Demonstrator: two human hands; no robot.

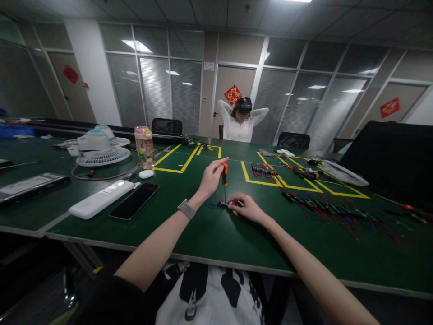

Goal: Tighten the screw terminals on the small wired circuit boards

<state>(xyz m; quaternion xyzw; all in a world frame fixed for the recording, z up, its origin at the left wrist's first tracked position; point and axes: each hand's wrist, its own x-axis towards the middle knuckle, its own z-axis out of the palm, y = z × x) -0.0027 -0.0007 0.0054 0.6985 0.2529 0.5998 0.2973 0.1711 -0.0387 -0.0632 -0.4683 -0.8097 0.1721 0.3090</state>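
On the green counter, the left hand is closed on a screwdriver standing nearly upright, its tip down at a small wired board. The right hand pinches the board's 3 o'clock end, fingertips together. From the board, a phone lies at 9 o'clock, a bottle stands at 10, and more boards stretch out at 3. At 12, across the counter, a person sits, both arms raised behind the head.
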